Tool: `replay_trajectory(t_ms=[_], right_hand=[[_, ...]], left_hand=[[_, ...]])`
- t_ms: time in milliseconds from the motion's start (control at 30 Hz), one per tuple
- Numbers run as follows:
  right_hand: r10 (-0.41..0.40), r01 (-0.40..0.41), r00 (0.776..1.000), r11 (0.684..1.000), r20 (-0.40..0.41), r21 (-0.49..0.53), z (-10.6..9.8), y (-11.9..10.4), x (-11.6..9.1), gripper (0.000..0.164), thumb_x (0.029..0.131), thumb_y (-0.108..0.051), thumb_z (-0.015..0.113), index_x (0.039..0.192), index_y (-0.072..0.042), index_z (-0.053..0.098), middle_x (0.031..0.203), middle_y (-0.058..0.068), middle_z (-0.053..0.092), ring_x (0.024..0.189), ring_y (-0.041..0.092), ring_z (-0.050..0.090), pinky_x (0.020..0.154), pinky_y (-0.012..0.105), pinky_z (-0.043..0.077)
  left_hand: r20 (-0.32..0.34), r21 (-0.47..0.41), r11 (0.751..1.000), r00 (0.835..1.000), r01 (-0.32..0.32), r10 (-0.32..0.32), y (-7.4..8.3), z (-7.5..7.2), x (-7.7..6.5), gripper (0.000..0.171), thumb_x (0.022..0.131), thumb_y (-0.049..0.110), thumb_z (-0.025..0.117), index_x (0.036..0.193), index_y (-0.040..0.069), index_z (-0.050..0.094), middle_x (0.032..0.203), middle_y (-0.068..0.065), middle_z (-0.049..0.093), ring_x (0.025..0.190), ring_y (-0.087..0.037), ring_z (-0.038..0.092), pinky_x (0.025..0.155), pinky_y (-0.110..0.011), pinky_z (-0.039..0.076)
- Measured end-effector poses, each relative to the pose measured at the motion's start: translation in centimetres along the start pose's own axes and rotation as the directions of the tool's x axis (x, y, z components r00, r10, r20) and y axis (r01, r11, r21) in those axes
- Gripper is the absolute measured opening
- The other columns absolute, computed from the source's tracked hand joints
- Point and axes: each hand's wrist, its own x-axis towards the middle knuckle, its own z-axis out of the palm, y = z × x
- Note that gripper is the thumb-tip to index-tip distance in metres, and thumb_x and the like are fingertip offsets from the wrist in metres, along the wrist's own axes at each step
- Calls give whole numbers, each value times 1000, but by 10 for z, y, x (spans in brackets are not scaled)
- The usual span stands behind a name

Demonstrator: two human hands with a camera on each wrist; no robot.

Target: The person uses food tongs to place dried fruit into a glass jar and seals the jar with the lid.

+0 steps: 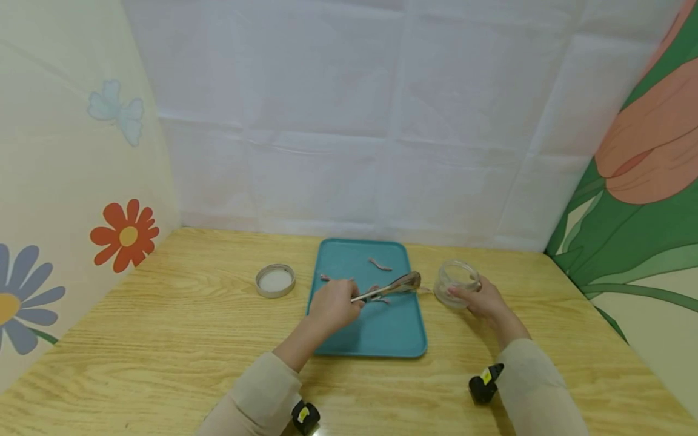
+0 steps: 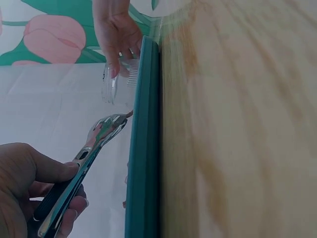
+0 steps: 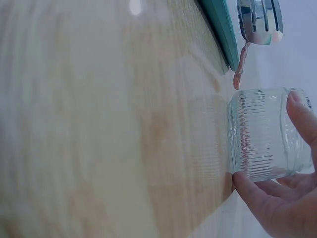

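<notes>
Metal serving tongs (image 1: 403, 283) are gripped in my left hand (image 1: 332, 304), reaching rightward over the blue-green tray (image 1: 371, 339). From their tips hangs a thin pinkish strip (image 3: 241, 67), its free end beside a clear glass jar (image 3: 262, 134). My right hand (image 1: 482, 298) holds this jar just right of the tray, thumb at the rim and fingers round the far side. The jar has no lid on, and its ribbed base is right at the tabletop. Another pinkish strip (image 1: 380, 264) lies on the tray's far part, with several more partly hidden around the left hand and tongs.
A round lid (image 1: 275, 281) with a white inside lies left of the tray on the wood-grain table (image 1: 191, 339). White sheeting (image 1: 327, 121) closes off the back, and panels painted with flowers (image 1: 128, 236) stand at both sides.
</notes>
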Motion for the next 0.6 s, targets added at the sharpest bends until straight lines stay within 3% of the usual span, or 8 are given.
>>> replay_trajectory(t_ms=[267, 600], right_hand=[[12, -13, 999, 999, 42, 39, 2, -25, -25, 100, 72, -42, 67, 136, 3, 4, 133, 29, 17, 116, 35, 29, 89, 43, 31], [22, -23, 999, 999, 46, 23, 1, -27, -26, 96, 75, -38, 64, 136, 3, 2, 132, 31, 16, 117, 38, 28, 89, 46, 30]], left_hand=[[-21, -39, 999, 1000, 23, -23, -1, -2, 1, 12, 80, 23, 62, 73, 13, 61, 58, 4, 49, 44, -13, 43, 39, -27, 33], [-62, -85, 996, 998, 1, -6, 2, -8, 1, 18, 80, 23, 61, 65, 14, 58, 50, 4, 47, 40, -11, 38, 37, -25, 29]])
